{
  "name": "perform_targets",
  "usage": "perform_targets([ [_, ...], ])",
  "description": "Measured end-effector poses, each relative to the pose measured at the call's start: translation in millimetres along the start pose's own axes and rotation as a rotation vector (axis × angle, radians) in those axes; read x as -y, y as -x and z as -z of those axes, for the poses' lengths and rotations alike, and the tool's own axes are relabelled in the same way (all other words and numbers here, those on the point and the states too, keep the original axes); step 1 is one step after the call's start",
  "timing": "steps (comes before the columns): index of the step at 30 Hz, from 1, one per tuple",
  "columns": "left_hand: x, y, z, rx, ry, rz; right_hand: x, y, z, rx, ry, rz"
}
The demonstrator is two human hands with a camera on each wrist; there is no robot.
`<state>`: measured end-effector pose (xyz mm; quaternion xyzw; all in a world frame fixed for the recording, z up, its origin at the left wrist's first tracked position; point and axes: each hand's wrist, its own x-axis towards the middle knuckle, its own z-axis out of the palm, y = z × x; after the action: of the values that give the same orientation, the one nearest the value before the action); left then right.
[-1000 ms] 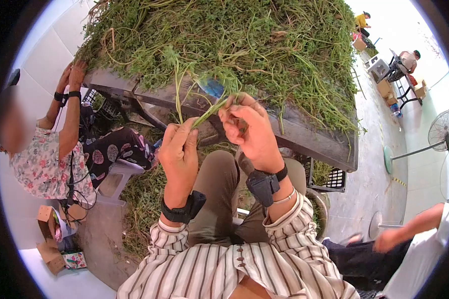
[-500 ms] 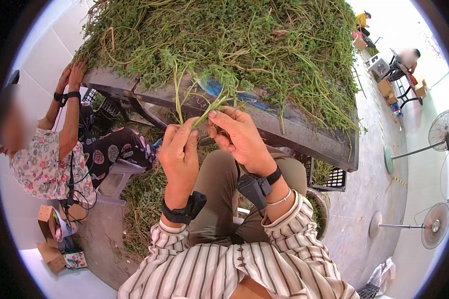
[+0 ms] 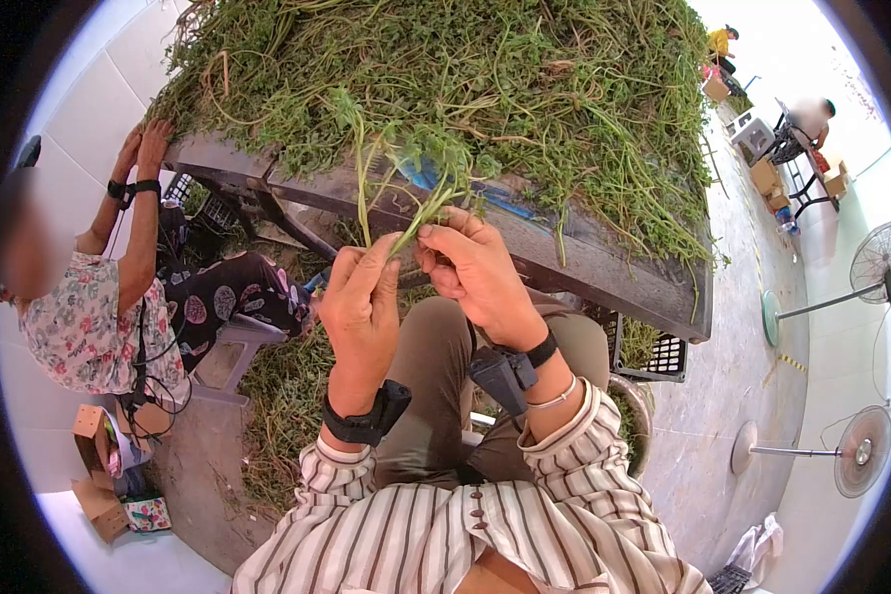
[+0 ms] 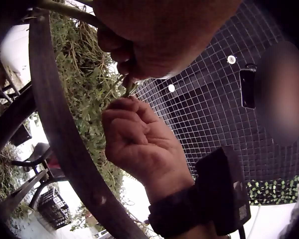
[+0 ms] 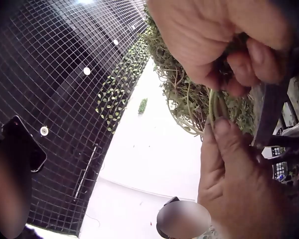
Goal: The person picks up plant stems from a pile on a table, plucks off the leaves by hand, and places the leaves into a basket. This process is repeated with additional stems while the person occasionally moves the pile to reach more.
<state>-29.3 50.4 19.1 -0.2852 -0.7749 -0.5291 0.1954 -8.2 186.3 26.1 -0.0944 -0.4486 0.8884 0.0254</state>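
My left hand [image 3: 361, 307] pinches the lower ends of a small bunch of green leafy stems [image 3: 430, 210] between thumb and fingers. Close beside it, my right hand [image 3: 480, 282] has its thumb and fingertips on the same bunch, slightly higher up. One longer stem [image 3: 362, 188] rises apart from the others out of the left hand. In the right wrist view the stems [image 5: 217, 105] run between the two hands, the right hand's fingers curled at their upper end. Behind the bunch lies a large heap of similar greens [image 3: 445, 89] on a dark table [image 3: 624, 272].
Blue plastic [image 3: 421, 173] shows at the table's front edge. At left, a seated person [image 3: 109, 317] rests both hands on the table corner. A black crate [image 3: 663, 356] stands under the right side. Cut greens [image 3: 287, 426] litter the floor, and fans [image 3: 864, 447] stand at right.
My right hand has moved down and left along the stems, closer to my left hand. A passing person's arm at lower right has left the view, uncovering a fan.
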Motion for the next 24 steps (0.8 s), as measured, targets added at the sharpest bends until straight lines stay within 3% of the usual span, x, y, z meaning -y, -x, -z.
perform_targets([
  [10, -0.1, -0.4, 4.0, -0.019, 0.021, 0.085, 1.9, 1.5, 1.0, -0.01, -0.052, 0.065],
  [24, 1.8, 1.1, 3.6, -0.024, 0.026, 0.063, -1.1, -0.3, -4.0, 0.002, 0.015, 0.012],
])
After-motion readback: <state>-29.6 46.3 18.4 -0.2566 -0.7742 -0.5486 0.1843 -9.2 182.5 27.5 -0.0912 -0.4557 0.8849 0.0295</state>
